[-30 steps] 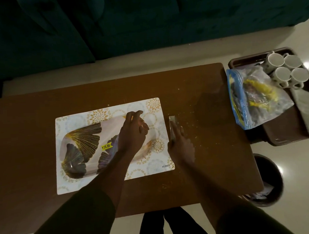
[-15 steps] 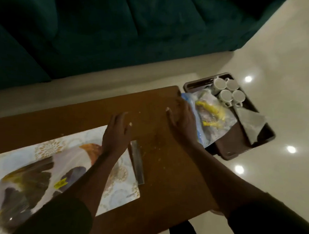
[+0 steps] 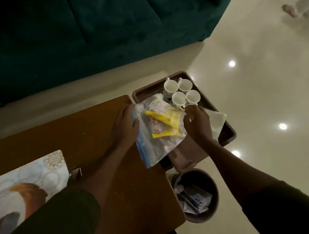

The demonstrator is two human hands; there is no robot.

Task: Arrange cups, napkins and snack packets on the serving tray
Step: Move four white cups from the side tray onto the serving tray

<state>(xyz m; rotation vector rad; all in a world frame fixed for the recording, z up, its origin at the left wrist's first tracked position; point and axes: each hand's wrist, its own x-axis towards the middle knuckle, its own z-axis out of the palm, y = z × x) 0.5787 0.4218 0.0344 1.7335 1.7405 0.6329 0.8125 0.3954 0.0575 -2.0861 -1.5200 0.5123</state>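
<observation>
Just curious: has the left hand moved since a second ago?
Yes. The left hand left the patterned mat and crossed the table toward the brown tray, now gripping the zip bag.

A dark teal sofa [image 3: 93,31] stands beyond the brown table [image 3: 90,126]; a bin [image 3: 196,196] of wrappers sits beside it.

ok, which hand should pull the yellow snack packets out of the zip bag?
Probably right. The right hand sits at the zip bag's tray-side edge beside the yellow packets; the left hand grips its blue edge, steadying it.
</observation>
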